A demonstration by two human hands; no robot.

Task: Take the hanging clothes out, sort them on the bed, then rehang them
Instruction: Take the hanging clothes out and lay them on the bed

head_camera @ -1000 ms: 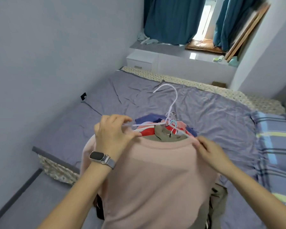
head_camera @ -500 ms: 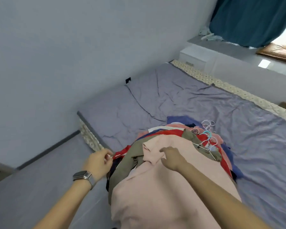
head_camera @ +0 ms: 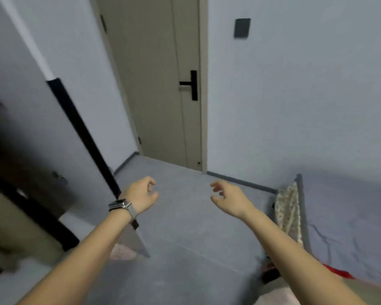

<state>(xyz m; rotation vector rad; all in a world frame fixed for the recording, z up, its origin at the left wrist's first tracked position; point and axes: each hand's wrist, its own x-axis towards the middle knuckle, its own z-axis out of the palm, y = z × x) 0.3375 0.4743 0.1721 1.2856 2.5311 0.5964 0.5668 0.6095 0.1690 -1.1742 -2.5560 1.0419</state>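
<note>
Both hands, left [head_camera: 141,194] and right [head_camera: 228,200], hang loosely curled and empty above the floor [head_camera: 185,227]. The clothes [head_camera: 337,272] on the bed [head_camera: 350,216] look soft and light, likely best lifted by their hangers.

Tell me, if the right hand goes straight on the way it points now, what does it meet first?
Probably nothing close. The right hand, holding nothing, points over bare floor toward the closed door; the door would likely come first, though depth is unclear.
</note>
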